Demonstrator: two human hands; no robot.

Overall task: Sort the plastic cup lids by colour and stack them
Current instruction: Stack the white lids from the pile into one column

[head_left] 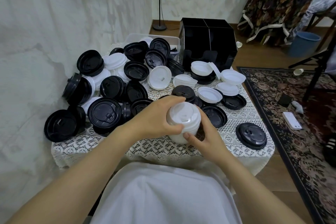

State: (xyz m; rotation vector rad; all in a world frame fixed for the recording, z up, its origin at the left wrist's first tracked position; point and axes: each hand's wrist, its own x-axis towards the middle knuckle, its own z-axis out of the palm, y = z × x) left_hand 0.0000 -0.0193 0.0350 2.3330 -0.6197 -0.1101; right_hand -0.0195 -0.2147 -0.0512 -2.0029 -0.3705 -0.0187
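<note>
The lace-covered table (156, 148) lies under both hands. A heap of black and white lids (112, 85) sprawls beyond and left of the left hand (154, 117); a black organiser (209, 42) stands well beyond the right hand (207, 138). Both hands curl their fingers round a stack of white lids (183, 114) between them. One black lid (251, 135) lies right of the right hand.

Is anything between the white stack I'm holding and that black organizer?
Yes: loose black lids and white lids lie on the table between the stack and the organizer, some right at its front openings.
</note>
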